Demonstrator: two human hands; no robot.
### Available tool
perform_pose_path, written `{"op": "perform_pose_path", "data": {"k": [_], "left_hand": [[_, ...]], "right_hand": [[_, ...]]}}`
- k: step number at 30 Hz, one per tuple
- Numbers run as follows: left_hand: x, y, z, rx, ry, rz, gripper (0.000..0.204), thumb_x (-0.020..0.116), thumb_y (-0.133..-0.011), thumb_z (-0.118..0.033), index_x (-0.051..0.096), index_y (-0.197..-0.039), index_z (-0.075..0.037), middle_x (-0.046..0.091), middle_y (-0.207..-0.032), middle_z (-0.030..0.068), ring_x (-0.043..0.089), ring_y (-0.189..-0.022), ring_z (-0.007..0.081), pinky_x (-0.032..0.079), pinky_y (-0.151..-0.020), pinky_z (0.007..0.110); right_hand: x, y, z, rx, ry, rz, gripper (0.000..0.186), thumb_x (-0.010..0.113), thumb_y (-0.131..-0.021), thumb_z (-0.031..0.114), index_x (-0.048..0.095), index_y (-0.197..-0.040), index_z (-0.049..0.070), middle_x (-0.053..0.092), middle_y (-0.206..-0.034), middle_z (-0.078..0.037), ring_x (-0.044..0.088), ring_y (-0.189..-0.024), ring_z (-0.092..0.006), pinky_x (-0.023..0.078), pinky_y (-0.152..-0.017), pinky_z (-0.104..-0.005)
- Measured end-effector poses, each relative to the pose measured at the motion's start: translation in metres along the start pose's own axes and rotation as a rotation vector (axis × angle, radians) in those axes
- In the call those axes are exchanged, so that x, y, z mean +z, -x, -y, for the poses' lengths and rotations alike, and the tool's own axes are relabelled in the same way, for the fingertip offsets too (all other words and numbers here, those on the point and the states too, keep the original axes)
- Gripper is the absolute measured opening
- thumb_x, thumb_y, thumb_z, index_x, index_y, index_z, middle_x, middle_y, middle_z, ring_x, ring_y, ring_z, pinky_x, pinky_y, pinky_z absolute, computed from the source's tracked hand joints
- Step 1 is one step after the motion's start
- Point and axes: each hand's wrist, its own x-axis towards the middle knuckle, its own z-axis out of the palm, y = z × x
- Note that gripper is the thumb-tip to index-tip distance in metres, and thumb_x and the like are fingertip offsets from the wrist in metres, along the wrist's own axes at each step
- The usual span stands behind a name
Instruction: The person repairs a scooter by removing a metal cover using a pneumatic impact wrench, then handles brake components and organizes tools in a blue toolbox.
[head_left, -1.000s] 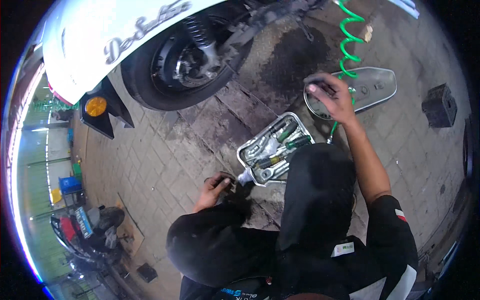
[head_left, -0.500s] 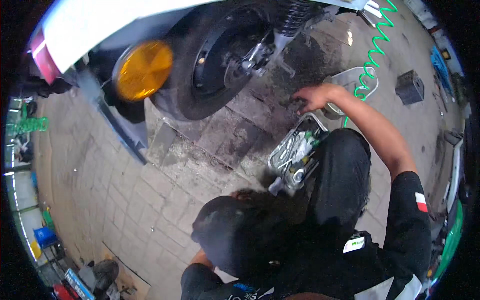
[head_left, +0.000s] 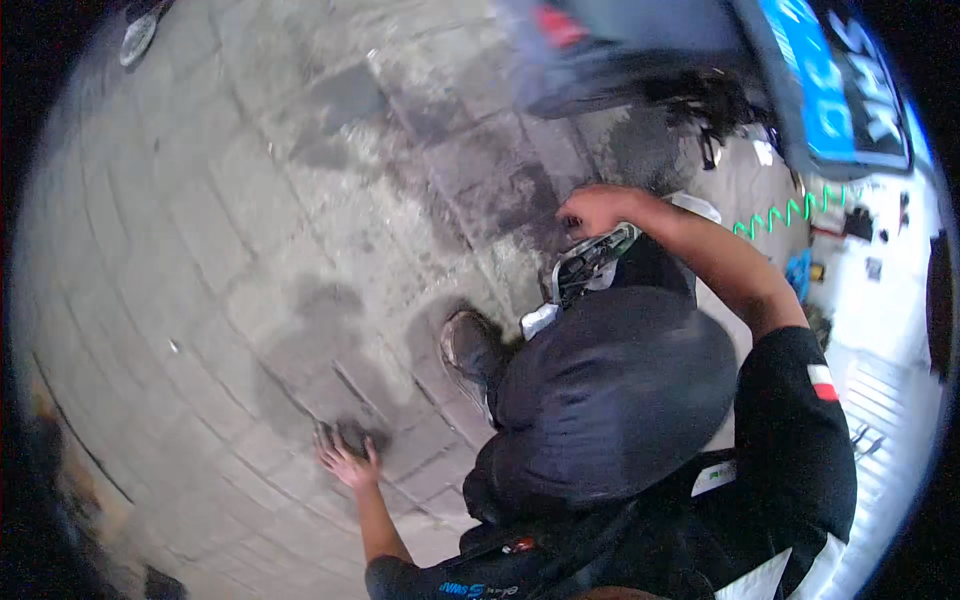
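Grey paving blocks (head_left: 200, 250) lie beneath the splayed, empty left hand (head_left: 347, 461); the right hand (head_left: 597, 209) curls by the silver metal tray (head_left: 592, 247), contents unclear to me.

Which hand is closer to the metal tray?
Right. The right hand is close beside the metal tray; the left hand is farther off, over the paving at lower left.

The paved floor (head_left: 230, 220) is stained at its far side; on it, a tray (head_left: 557, 279) is set right of a shoe (head_left: 466, 343).
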Motion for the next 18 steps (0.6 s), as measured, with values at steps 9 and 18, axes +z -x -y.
{"op": "perform_pose_path", "data": {"k": [9,18], "left_hand": [[-0.001,-0.001,0.009,0.009,0.123,-0.075,0.056,0.056,-0.090,-0.043,0.054,-0.136,-0.010,0.051,-0.145,0.0090,0.044,-0.135,0.0355,0.030,-0.110,0.054],[0.003,0.010,0.014,-0.031,0.158,-0.097,0.053,0.057,-0.088,-0.046,0.063,-0.126,-0.008,0.059,-0.136,0.0089,0.050,-0.127,0.0363,0.034,-0.105,0.052]], "right_hand": [[-0.048,-0.062,0.096,-0.038,0.115,0.101,0.053,0.063,-0.090,0.042,0.058,-0.127,0.004,0.062,-0.121,-0.021,0.059,-0.113,-0.0387,0.047,-0.097,-0.0478],[-0.049,-0.101,0.166,-0.156,-0.040,0.075,0.038,0.066,-0.090,0.034,0.060,-0.112,0.003,0.064,-0.107,-0.019,0.063,-0.099,-0.0403,0.051,-0.084,-0.0474]]}}
